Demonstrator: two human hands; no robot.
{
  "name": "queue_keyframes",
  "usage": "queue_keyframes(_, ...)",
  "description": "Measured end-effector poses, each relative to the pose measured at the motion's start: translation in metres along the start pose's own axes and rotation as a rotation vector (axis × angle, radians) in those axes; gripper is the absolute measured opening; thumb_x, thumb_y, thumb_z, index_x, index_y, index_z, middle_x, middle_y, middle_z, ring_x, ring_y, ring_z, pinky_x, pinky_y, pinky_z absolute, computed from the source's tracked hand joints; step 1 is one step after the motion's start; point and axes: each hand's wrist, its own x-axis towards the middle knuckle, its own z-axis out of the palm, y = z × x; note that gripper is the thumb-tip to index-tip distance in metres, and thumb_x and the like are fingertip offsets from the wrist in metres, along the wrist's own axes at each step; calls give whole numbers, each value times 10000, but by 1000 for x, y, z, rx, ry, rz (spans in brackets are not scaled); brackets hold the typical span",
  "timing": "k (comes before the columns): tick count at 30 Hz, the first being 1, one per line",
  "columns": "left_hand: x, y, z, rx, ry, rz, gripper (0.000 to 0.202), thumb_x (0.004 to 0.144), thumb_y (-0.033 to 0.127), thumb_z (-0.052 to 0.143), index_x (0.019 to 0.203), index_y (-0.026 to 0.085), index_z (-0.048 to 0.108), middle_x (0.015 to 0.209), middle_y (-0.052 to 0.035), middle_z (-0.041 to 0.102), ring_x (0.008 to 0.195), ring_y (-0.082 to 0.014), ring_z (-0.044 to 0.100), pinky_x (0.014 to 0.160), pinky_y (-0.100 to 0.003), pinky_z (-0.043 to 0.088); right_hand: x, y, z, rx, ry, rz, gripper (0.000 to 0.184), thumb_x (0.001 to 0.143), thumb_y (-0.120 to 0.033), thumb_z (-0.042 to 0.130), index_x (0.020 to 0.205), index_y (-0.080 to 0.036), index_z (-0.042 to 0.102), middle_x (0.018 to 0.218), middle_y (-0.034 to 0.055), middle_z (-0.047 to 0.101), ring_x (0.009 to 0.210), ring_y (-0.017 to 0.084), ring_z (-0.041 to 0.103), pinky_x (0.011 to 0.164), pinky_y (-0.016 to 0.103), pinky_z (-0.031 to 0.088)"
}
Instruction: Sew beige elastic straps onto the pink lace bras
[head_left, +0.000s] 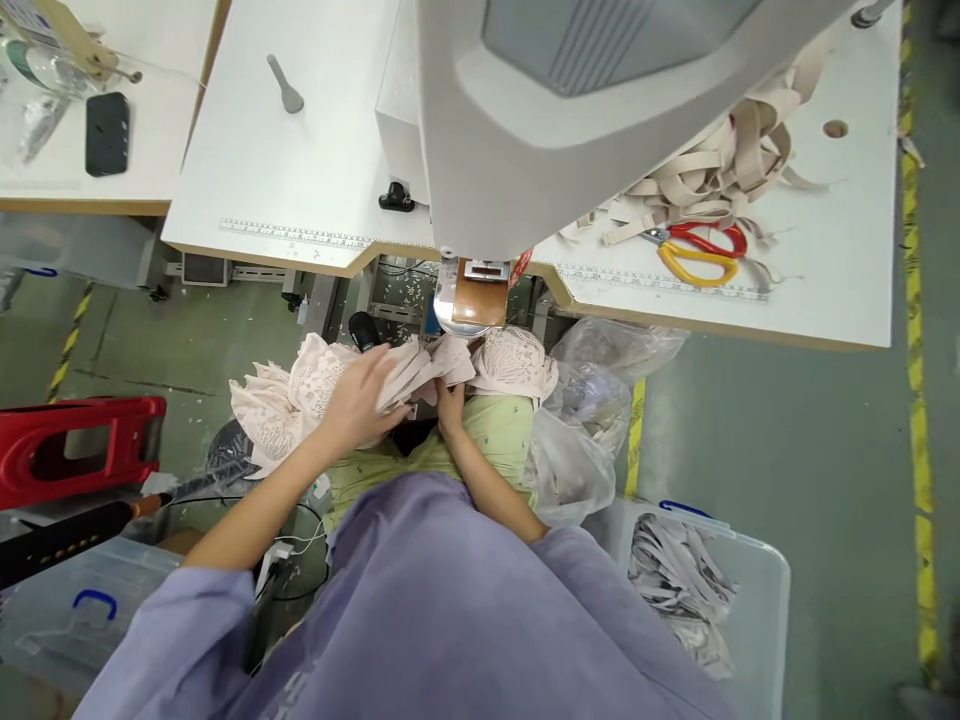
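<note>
Pale pink lace bras lie bunched across my lap, just below the machine head. My left hand rests at the left part of the bunch, fingers stretched and thumb apart, against the folded fabric. Close to the middle, my right hand has its fingers closed on the edge of a bra, whose moulded cup lies over my right thigh. Part of that grip is hidden by the fabric. Right above the hands is the machine's round metal plate with a brown cover.
The white machine head overhangs the white table. Beige straps and red-and-yellow-handled scissors lie on its right side. Plastic bags and a clear bin stand right, a red stool left.
</note>
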Motion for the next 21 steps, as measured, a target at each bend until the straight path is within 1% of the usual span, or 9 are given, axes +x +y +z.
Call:
queue_keyframes(1, 25, 8, 12, -33, -79, 9, 815, 829, 451, 718, 1501, 154, 366, 1609, -212, 312, 1501, -337, 296, 1229, -468, 262, 0, 2, 0, -29, 23, -24, 390, 945, -412, 504, 1194, -113, 541, 1138, 116, 678, 1115, 184, 586, 960, 335, 482)
queue_keyframes(2, 47, 15, 24, -70, -136, -61, 923, 754, 443, 791, 1514, 145, 358, 1635, -228, 250, 1524, -376, 224, 1240, -508, 207, 0, 3, 0, -64, 42, -49, 380, 923, -391, 523, 1200, -130, 526, 1166, 125, 665, 1129, 196, 577, 972, 353, 479)
queue_keyframes(4, 83, 21, 49, -195, -244, -282, 1024, 606, 340, 889, 1487, 133, 410, 1635, -259, 229, 1524, -455, 161, 1227, -581, 153, 0, 5, 0, -130, 65, -97, 350, 886, -346, 537, 1177, -153, 508, 1166, 132, 650, 1100, 211, 577, 973, 378, 480)
queue_keyframes(5, 96, 20, 59, -247, -276, -368, 962, 585, 289, 890, 1434, 110, 474, 1595, -288, 300, 1496, -490, 215, 1204, -609, 181, 0, 5, 0, -162, 75, -118, 329, 872, -328, 535, 1155, -162, 503, 1147, 130, 646, 1072, 216, 578, 967, 386, 481)
queue_keyframes(7, 111, 11, 74, -349, -315, -484, 688, 634, 224, 834, 1263, 70, 604, 1427, -310, 511, 1398, -497, 396, 1149, -607, 283, -1, 4, -3, -222, 95, -154, 291, 855, -305, 526, 1114, -176, 496, 1103, 124, 634, 1027, 224, 573, 959, 399, 481)
queue_keyframes(9, 117, -3, 81, -462, -322, -554, 391, 727, 220, 760, 1079, 72, 672, 1209, -262, 662, 1276, -436, 546, 1092, -564, 378, -1, 2, -7, -274, 111, -188, 276, 854, -293, 509, 1106, -181, 493, 1093, 125, 616, 1034, 233, 561, 974, 410, 471)
queue_keyframes(11, 116, -17, 82, -626, -310, -620, 239, 805, 263, 704, 980, 102, 684, 1058, -185, 720, 1163, -359, 630, 1027, -496, 459, -2, -1, -10, -310, 109, -233, 302, 862, -285, 494, 1143, -175, 499, 1129, 137, 596, 1090, 241, 548, 1012, 417, 453)
queue_keyframes(15, 107, -27, 78, -1039, -253, -703, 295, 839, 381, 688, 977, 120, 683, 885, -111, 743, 892, -267, 710, 840, -381, 557, -8, -11, -12, -336, 68, -329, 415, 881, -278, 479, 1275, -152, 514, 1234, 164, 550, 1228, 256, 504, 1101, 438, 406)
queue_keyframes(21, 94, -27, 76, -1470, -171, -742, 326, 719, 316, 809, 955, 122, 695, 830, -74, 748, 748, -203, 700, 801, -341, 565, -20, -27, -13, -430, 30, -525, 592, 883, -163, 400, 1472, -201, 452, 1378, 164, 464, 1333, 266, 453, 1132, 490, 407)
